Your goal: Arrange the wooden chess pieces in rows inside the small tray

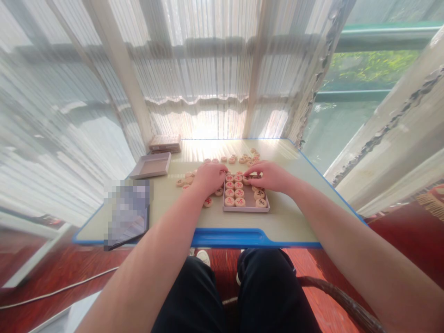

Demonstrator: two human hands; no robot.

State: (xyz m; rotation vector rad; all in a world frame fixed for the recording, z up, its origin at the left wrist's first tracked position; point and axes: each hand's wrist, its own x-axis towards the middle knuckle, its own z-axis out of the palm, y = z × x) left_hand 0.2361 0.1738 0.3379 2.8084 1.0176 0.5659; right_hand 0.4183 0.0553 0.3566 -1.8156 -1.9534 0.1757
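A shallow box (247,209) on the table holds round wooden xiangqi pieces. Red-marked pieces fill two columns on its left, and black-marked ones, such as this horse piece (261,203), stand on its right. My right hand (272,176) reaches over the box's far right part, thumb and fingers closed about a black-marked xiangqi piece (246,180). At the far left corner of the box, my left hand (211,177) has its fingers curled together; what they hold, if anything, is hidden. Loose pieces lie beside it, among them a red-marked piece (208,202).
More loose pieces (242,160) are scattered behind the box. At the left are an empty box lid (152,165), a stacked flat case (165,142) and a tablet (130,212). A blue tray groove (229,237) edges the table (291,222). Sheer curtains hang behind.
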